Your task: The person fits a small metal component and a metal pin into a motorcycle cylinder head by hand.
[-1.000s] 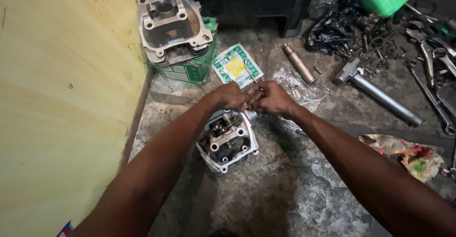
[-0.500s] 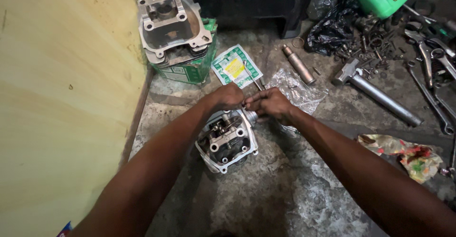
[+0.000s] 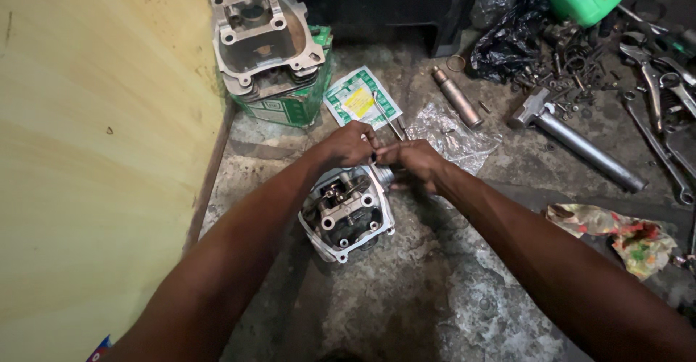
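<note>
On a stained concrete floor [image 3: 406,304], a person's left hand [image 3: 348,144] and right hand [image 3: 415,165] meet at the far edge of a metal cylinder head [image 3: 348,213], fingers curled together around a thin rod [image 3: 388,119]; how tightly they grip it cannot be told. A yellow wall [image 3: 94,151] hems in the left side. Beyond lie a second engine casting [image 3: 264,32] on a green box [image 3: 290,104], a hammer [image 3: 573,141] and scattered wrenches [image 3: 656,93]. Bare floor lies open nearest the camera.
</note>
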